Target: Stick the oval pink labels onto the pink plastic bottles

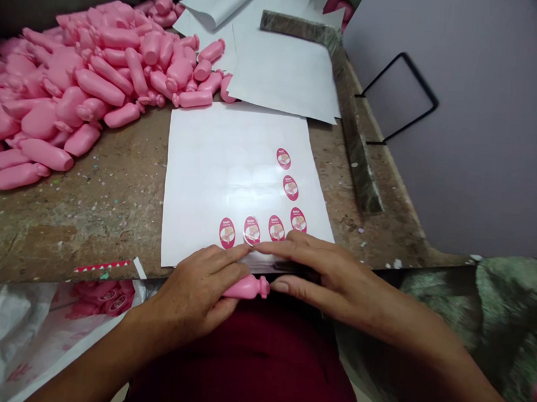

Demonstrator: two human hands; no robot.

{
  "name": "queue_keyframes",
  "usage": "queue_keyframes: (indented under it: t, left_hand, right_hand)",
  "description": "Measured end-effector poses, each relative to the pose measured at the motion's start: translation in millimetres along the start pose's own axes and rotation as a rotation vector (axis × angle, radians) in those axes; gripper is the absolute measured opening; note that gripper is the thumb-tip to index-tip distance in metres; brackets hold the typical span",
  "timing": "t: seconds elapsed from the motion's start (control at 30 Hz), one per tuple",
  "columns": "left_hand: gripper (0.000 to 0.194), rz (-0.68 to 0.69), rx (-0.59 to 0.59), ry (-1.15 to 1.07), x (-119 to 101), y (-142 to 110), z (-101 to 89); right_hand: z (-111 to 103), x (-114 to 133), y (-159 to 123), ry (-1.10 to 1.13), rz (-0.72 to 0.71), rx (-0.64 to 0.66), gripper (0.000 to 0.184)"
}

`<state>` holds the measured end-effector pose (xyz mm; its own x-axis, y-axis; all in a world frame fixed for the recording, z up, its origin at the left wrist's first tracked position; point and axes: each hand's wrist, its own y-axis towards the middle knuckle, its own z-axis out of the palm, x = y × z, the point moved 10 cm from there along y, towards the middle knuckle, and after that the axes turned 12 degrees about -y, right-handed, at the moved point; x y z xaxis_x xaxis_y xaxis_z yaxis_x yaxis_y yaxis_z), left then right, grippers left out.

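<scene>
My left hand [199,285] is closed around a small pink plastic bottle [244,287], its narrow neck pointing right. The hand's index finger reaches forward to the sheet. On the white sticker sheet [197,178] are several oval pink-and-white stickers, four of them in the near row, so several there too. My right hand [323,271] is open, index finger stretched to the lower edge of one oval sticker [251,229], which seems slightly lifted. Its thumb lies apart from the index finger, close to the bottle's neck; whether they touch I cannot tell.
A large heap of pink bottles [99,63] covers the table's back left. More white sheets [285,68] lie behind the sticker sheet. A raised wooden edge [354,133] bounds the right side. Below the table's front edge, a white bag [20,319] holds pink pieces.
</scene>
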<state>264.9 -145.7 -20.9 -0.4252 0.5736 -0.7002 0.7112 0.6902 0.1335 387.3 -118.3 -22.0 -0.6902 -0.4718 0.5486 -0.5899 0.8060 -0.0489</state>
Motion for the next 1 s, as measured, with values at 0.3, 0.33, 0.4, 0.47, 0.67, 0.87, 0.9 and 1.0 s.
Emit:
queue_keyframes:
  t: [0.3, 0.33, 0.4, 0.47, 0.67, 0.87, 0.9, 1.0]
  left_hand:
    - [0.024, -0.002, -0.01, -0.002, -0.2, -0.9, -1.6]
    - [0.024, -0.007, -0.008, -0.001, 0.4, -0.8, -1.6]
    - [0.024, -0.012, -0.009, -0.003, 0.9, -0.5, -1.9]
    - [0.024, -0.015, -0.013, -0.011, 1.0, 0.0, -2.6]
    - [0.022, -0.055, -0.033, -0.059, 2.0, 1.0, -5.0]
    - [0.023, -0.493, -0.189, -0.667, 31.3, -8.5, -13.5]
    - [0.025, -0.615, -0.259, -0.876, 38.7, -12.8, -10.8]
    - [0.043, -0.806, -0.475, -1.426, 44.4, -15.0, 1.1]
  right_hand:
    - [4.5, 8.8, 12.2, -0.229, 0.008, -0.312, 0.014]
    - [5.5, 11.1, 13.3, -0.253, -0.01, -0.332, 0.015]
    - [7.7, 12.1, 15.5, -0.269, -0.025, -0.344, 0.016]
    - [7.4, 9.9, 17.6, -0.235, -0.011, -0.339, 0.017]
    - [-22.0, -13.4, 11.8, 0.288, 0.206, -0.45, 0.008]
    - [-51.0, 15.3, -13.5, 0.107, 0.076, -0.642, 0.016]
    - [-48.7, 26.8, -15.3, 0.039, -0.001, -0.637, 0.02]
    - [-39.6, 51.9, -20.3, -0.166, -0.16, -0.663, 0.027]
